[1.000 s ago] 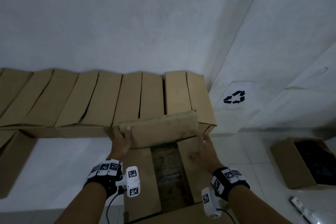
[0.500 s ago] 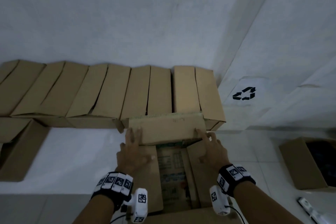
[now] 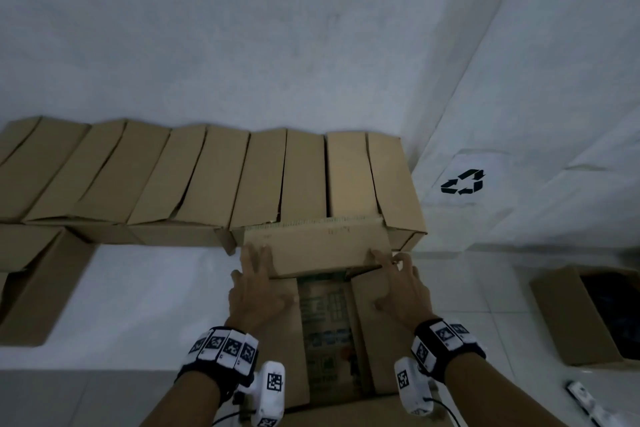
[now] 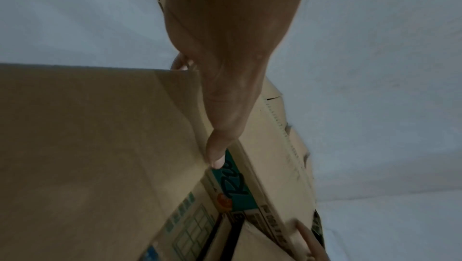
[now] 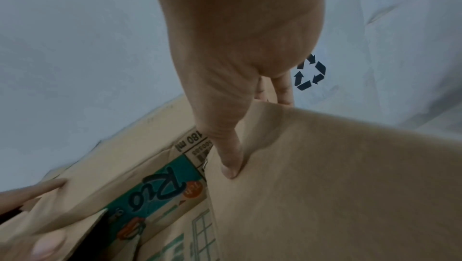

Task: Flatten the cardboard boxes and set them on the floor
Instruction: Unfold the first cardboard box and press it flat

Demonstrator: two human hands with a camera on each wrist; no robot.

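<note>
Because the left hand and right hand press flat-fingered, gripping nothing, the cardboard box beneath them may spring open, apparently only partly flattened.

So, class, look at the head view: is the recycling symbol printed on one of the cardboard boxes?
No, the recycling symbol sits on a white sheet on the wall to the right of the row of boxes.

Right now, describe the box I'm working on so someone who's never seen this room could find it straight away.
Find the long row of plain brown boxes lined up on the floor along the white wall. The cardboard box lies just in front of that row's right end, under the left hand and right hand. It alone shows teal printed panels between its flaps.
</note>
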